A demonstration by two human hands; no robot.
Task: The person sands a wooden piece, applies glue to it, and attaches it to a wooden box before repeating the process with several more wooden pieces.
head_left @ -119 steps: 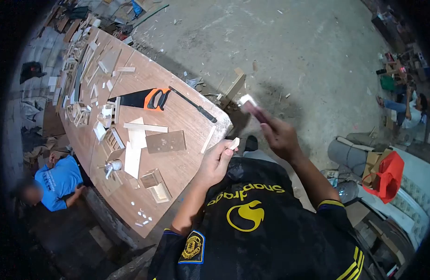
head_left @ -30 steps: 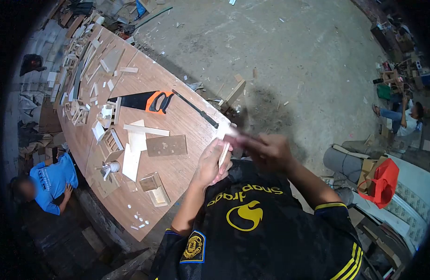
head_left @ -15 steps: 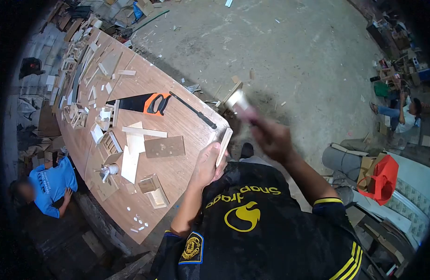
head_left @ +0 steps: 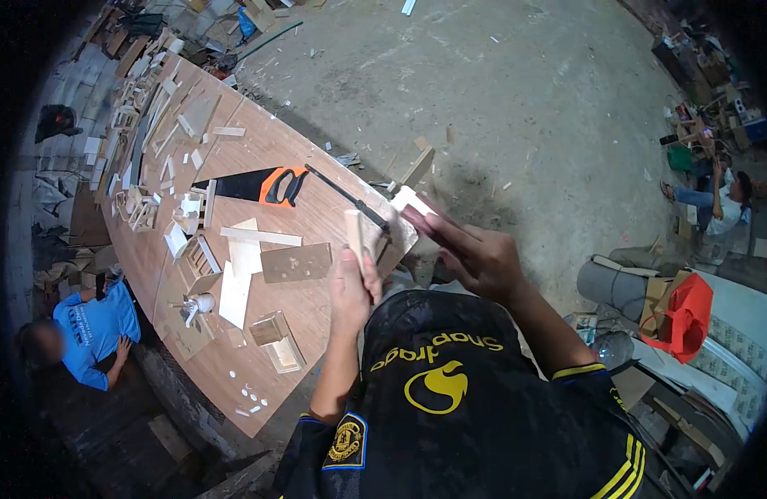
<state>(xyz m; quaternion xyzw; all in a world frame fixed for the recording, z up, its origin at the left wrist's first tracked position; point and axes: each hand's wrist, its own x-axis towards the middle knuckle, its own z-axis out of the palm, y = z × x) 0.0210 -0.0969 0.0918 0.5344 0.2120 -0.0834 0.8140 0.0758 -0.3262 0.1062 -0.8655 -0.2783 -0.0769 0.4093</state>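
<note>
My left hand (head_left: 350, 291) is wrapped round a small light wooden piece (head_left: 355, 233), which stands up from the fingers over the table's near corner. My right hand (head_left: 483, 258) grips a tool with a dark reddish handle (head_left: 417, 219) and a pale, bright end (head_left: 407, 200). This tool is to the right of the wooden piece, apart from it. Close by on the table lie a black bar clamp (head_left: 346, 193), an orange and black handsaw (head_left: 271, 185) and a flat brown board (head_left: 296, 263).
The wooden table (head_left: 292, 150) holds wood strips, small wooden frames and an open wooden box (head_left: 275, 341). A person in a blue shirt (head_left: 96, 328) is at the left, another person (head_left: 729, 204) at the far right. A red bag (head_left: 687, 312) lies at right.
My left hand has moved left, and its wooden piece is now more upright. My right hand has come down and left, with the tool now less blurred.
</note>
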